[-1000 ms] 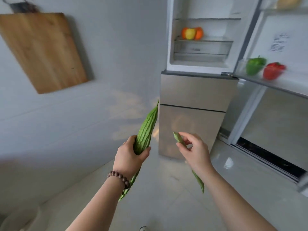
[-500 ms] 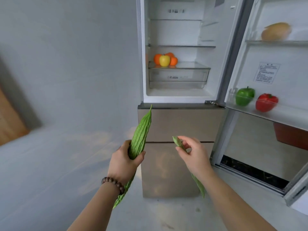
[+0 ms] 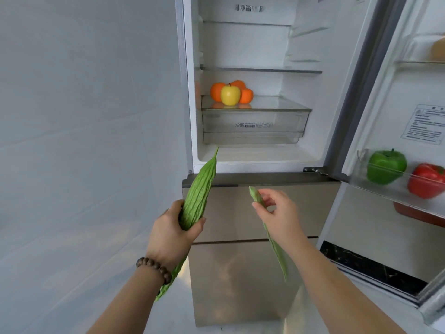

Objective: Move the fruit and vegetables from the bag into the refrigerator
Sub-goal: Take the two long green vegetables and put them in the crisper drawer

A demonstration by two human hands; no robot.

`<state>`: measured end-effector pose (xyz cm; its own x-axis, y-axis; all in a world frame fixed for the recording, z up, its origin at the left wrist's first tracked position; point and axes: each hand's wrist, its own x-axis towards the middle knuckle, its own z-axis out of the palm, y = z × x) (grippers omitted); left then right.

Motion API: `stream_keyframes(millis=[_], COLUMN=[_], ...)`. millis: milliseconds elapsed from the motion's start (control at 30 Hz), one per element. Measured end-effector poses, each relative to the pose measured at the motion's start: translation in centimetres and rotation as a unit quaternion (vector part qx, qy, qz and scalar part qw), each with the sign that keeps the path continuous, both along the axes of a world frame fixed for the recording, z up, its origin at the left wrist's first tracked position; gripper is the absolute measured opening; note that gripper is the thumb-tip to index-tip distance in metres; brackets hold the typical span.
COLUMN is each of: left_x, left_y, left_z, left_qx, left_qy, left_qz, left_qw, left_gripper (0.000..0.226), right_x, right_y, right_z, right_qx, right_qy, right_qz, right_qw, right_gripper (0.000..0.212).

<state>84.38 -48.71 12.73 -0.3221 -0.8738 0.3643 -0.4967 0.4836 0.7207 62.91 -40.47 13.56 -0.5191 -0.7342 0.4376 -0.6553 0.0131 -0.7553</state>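
Observation:
My left hand (image 3: 172,233) grips a long ridged green bitter gourd (image 3: 198,189) around its middle, its tip pointing up toward the open refrigerator (image 3: 252,44). A thinner green gourd (image 3: 274,247) hangs downward from my right hand (image 3: 279,213), which pinches it near its top end. Both hands are in front of the closed lower drawers, below the open upper compartment. The bag is not in view.
Oranges (image 3: 218,91) and a yellow apple (image 3: 230,94) sit on the glass shelf (image 3: 277,106) above a clear crisper drawer (image 3: 255,124). The open door (image 3: 385,92) at right holds a green pepper (image 3: 386,166), a red pepper (image 3: 427,179) and a tan item (image 3: 438,49). A white wall stands on the left.
The view has swung right and closer to the refrigerator, so the wooden board is out of sight. Both hands keep hold of their gourds and have risen toward the open compartment.

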Motion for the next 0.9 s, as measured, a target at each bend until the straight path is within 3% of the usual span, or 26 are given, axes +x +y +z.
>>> stream_keyframes(millis=[267, 433, 533, 667, 900], left_x=[-9.8, -15.2, -16.8, -17.8, -18.6], left_y=[-10.3, -15.2, -17.2, -19.5, -21.5], left_z=[3.8, 6.1, 6.4, 6.6, 6.4], left_qx=[-0.053, -0.101, -0.113, -0.121, -0.109], left_qy=[0.006, 0.001, -0.006, -0.029, -0.040], left_qz=[-0.025, -0.042, -0.046, -0.051, -0.067], left_qw=[0.998, 0.994, 0.992, 0.991, 0.991], left_gripper=[0.034, 0.041, 0.041, 0.039, 0.041], right_x=[-10.5, -17.8, -21.1, -24.0, -25.4], right_y=[-11.3, -17.8, -21.0, -24.7, -27.8], right_z=[3.5, 4.9, 4.8, 4.0, 3.6], right_qx=[-0.060, -0.093, -0.099, -0.105, -0.149], right_qy=[-0.175, -0.435, -0.543, -0.619, -0.673], right_qz=[-0.011, 0.007, 0.011, -0.011, -0.025], right_qw=[0.983, 0.895, 0.834, 0.778, 0.724], right_gripper=[0.011, 0.017, 0.012, 0.010, 0.010])
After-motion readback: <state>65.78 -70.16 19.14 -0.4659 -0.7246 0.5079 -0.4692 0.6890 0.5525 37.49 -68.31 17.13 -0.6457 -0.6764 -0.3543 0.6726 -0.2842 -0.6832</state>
